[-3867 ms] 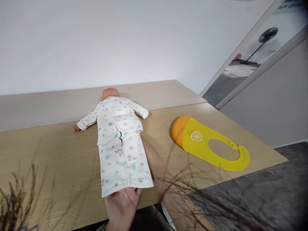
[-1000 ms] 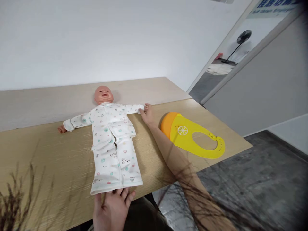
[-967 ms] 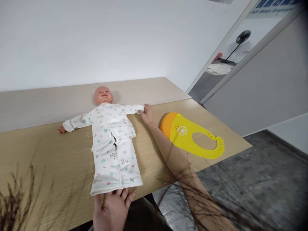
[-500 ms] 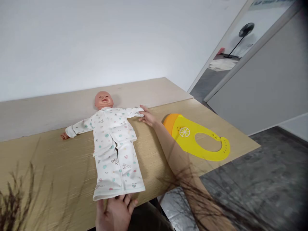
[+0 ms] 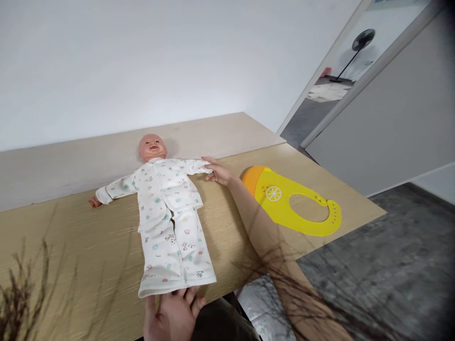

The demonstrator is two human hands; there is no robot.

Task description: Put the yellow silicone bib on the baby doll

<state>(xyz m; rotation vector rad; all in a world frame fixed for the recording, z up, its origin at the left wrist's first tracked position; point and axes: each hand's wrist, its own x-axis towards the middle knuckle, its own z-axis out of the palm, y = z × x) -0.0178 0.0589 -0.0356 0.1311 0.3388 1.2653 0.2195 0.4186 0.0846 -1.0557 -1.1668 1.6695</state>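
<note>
wall (image 5: 170, 61): bright, soft, even
surface (image 5: 95, 232): faint sheen
doll (image 5: 170, 189): soft shadows beside head, legs
hair strands (image 5: 14, 308): out of focus
top-right corner: dark vignette

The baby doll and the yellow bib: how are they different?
The baby doll wears white clothes with small scattered prints, while the yellow bib has an orange end and a white citrus-slice design. The doll lies face up, arms spread; the bib lies with its orange end toward the doll. The right hand is at the doll's sleeve; neither hand is on the bib. Both rest on the wooden table.
</note>
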